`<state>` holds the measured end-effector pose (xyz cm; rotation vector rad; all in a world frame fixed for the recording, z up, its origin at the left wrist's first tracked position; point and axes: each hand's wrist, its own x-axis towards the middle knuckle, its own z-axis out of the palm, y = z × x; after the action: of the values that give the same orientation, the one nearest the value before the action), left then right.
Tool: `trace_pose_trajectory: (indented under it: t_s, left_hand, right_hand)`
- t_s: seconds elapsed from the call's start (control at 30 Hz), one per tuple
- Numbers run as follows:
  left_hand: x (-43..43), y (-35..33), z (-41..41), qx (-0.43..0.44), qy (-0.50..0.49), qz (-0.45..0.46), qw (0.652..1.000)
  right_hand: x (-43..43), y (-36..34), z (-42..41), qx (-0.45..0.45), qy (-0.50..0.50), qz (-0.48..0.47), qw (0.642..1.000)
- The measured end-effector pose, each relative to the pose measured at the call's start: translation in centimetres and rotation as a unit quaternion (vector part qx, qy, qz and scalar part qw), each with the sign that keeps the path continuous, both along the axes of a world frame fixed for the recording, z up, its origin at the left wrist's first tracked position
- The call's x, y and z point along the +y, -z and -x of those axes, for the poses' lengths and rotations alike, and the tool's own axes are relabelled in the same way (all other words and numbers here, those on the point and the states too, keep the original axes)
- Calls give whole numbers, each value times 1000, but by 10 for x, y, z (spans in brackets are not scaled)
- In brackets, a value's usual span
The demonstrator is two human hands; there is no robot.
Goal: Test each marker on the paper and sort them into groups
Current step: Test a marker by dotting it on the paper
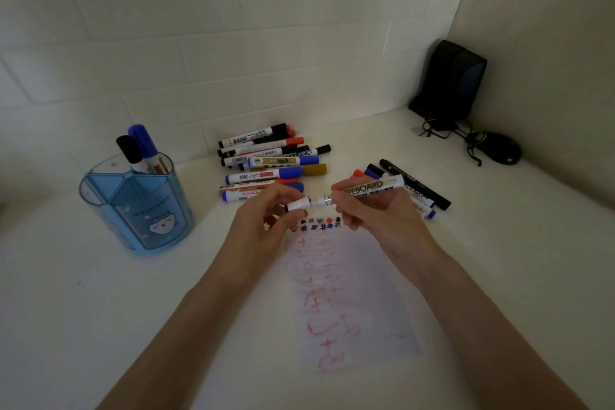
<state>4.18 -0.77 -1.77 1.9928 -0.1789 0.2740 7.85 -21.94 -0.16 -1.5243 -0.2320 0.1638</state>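
Observation:
My right hand (379,210) grips a white whiteboard marker (369,189) held level above the top of the paper (352,293). My left hand (266,213) pinches its white cap (298,204), which sits just off the marker's tip. The paper lies on the white table and carries small black, blue and red test marks (321,224) along its top edge, with faint red scribbles below. A pile of several markers (269,163) lies behind my left hand. A smaller group of markers (412,186) lies behind my right hand.
A blue translucent pen holder (139,206) at the left holds a black-capped and a blue-capped marker (143,150). A black speaker (449,80) and a black mouse (499,146) with cables sit in the far right corner. Tiled wall runs behind.

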Motion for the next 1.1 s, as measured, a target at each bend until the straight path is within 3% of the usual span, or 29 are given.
trace_pose_trajectory:
  t_s: [0.07,0.17,0.23,0.37,0.73,0.87,0.97,1.1]
  left_hand:
    - [0,1,0,0,-5,-15,1000]
    - [1,1,1,-2,0,-3,1000]
    - [1,0,2,-11,10,26,1000]
    - [-3,1,4,-29,29,31,999]
    - [-3,4,5,-69,3,42,997]
    - [0,-10,2,-35,12,121,992]
    - [6,-26,6,-71,-37,176,981]
    - [41,-61,21,-136,-129,229,955]
  right_hand:
    - [1,-2,2,8,-18,21,1000]
    - [2,-9,3,84,-65,-21,994]
    - [2,-10,2,123,-37,-34,991]
    - [7,1,3,135,43,-5,990]
    - [19,2,11,72,29,6,997]
    - [21,-7,5,110,-16,-37,993]
    - [26,-14,-3,107,3,-92,990]
    - [27,-4,-5,88,55,-84,991]
